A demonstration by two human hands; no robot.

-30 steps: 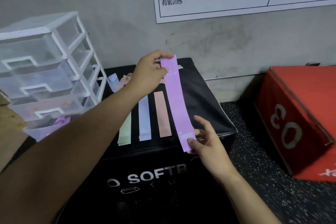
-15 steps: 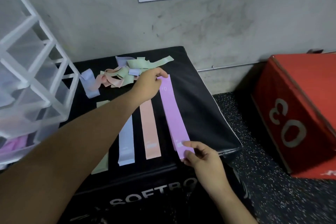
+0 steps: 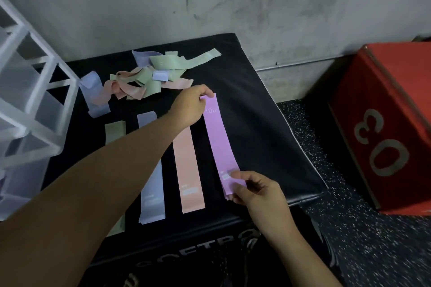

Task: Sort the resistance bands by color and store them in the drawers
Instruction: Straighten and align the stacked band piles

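Between the two hands a purple band (image 3: 219,142) lies stretched lengthwise on the black soft box (image 3: 268,135). The left hand (image 3: 190,106) pinches its far end and the right hand (image 3: 254,190) pinches its near end, so both are clamped on the same strip, well apart along its length.

A second ago this band hung in the air, held up off the box. Now it has been brought down flat, in line with the others. Just to the left of the right hand sits a pink band (image 3: 189,170), then a blue band (image 3: 151,193), then a green band (image 3: 114,131), the last two partly hidden under the left forearm.

My reading is that purple has just become the fourth colour row, so the sorting is moving along but is far from finished. Beyond the left hand a heap of unsorted bands (image 3: 149,77), green, pink and blue, is tangled together. The drawer unit (image 3: 35,91) stands far to the left of both hands, and none of the laid-out bands has gone into it yet. Well to the right of the right hand stands a red box (image 3: 382,128), which plays no part.

Both pinches look ready to let go; the likely next reach is back to the heap.
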